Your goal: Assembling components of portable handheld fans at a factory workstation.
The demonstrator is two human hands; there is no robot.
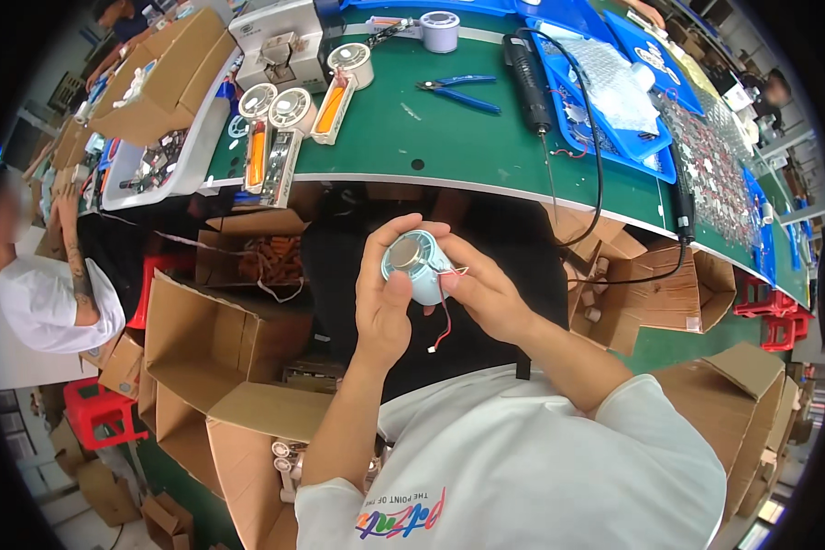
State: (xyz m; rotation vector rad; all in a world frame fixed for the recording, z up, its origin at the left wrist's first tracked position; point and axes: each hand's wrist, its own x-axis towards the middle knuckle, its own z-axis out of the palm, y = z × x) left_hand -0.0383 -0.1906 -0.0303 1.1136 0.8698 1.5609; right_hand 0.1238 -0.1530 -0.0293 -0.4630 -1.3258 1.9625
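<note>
Over my lap, in front of the bench edge, I hold a light blue round plastic fan housing point(423, 290). A bare metal disc point(404, 254) sits in its round face, tilted up toward me. My left hand point(381, 307) wraps its left side, thumb on the rim. Closed on the right side is my right hand point(486, 291), its thumb at the thin wires where they leave the housing. A red wire point(448, 323) hangs down to a small white plug point(433, 349). The fingers behind the housing are mostly hidden.
On the green bench point(385, 137) lie several white fans with orange batteries point(258, 156), blue-handled cutters point(467, 93) and a black corded electric screwdriver point(527, 87). Blue trays point(646, 156) stand right. Open cardboard boxes point(202, 339) flank me. Another person point(60, 293) sits at left.
</note>
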